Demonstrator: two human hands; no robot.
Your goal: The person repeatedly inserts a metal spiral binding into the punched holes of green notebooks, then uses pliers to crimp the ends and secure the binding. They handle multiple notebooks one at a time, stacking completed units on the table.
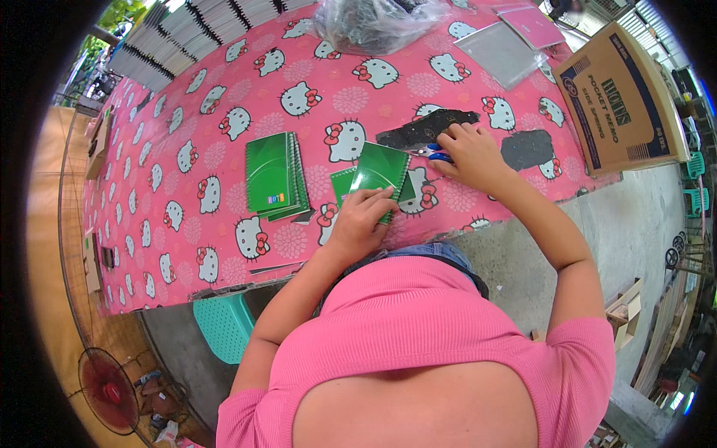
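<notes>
A green spiral notebook (382,166) lies slightly turned on the table, partly over another green notebook (340,181). My left hand (364,222) grips its near edge, fingers closed over the cover. Small pliers with blue handles (439,155) are in my right hand (472,155), which is closed round them from above. Their metal jaws are at the black coil along the notebook's right side; whether they pinch the wire I cannot tell. To the left sits a small stack of green spiral notebooks (270,173), loosely fanned.
A pink patterned cover with dark patches dresses the table (291,243). Rows of stacked notebooks (179,33) stand at the far left. At the back is a clear plastic bag (377,26); a cardboard box (621,104) stands right. A green stool (224,327) is below the near edge.
</notes>
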